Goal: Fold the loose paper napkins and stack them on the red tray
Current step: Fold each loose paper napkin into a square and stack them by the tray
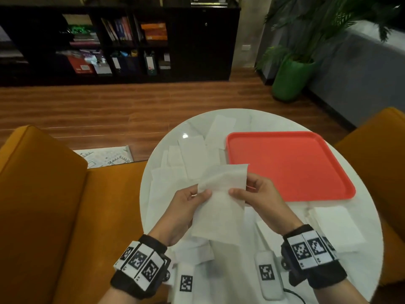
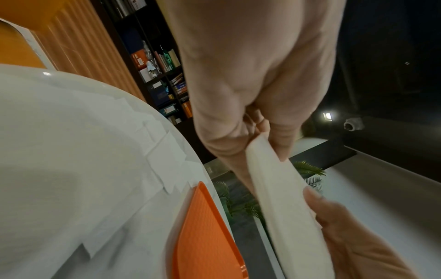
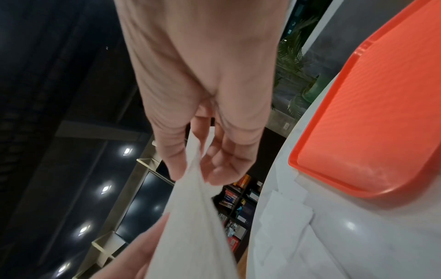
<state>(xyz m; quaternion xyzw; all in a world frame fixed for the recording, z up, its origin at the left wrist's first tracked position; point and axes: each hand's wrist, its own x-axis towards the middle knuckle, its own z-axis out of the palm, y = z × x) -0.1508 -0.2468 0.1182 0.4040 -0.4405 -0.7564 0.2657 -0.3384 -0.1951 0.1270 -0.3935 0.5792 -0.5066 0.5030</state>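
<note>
Both hands hold one napkin (image 1: 221, 194) up above the near middle of the round white table (image 1: 341, 270), clear of the surface. The left hand (image 1: 186, 207) pinches the napkin's left edge between thumb and fingers, and the right hand (image 1: 260, 198) pinches its right edge the same way, so the sheet spans the small gap between them, its upper part bent over toward 12 o'clock and its lower part hanging toward 6 o'clock. In the left wrist view the left hand's thumb and fingers (image 2: 281, 132) close on the paper's edge; the right wrist view shows the right hand's fingers (image 3: 226, 160) gripping the bunched sheet. The red tray (image 1: 285, 167) lies flat on the table at 2 o'clock from the hands, just beside the right hand. More loose napkins (image 1: 192, 156) lie spread and overlapping on the table at 11 o'clock from the hands, left of the tray, and others lie under and around the wrists.
</note>
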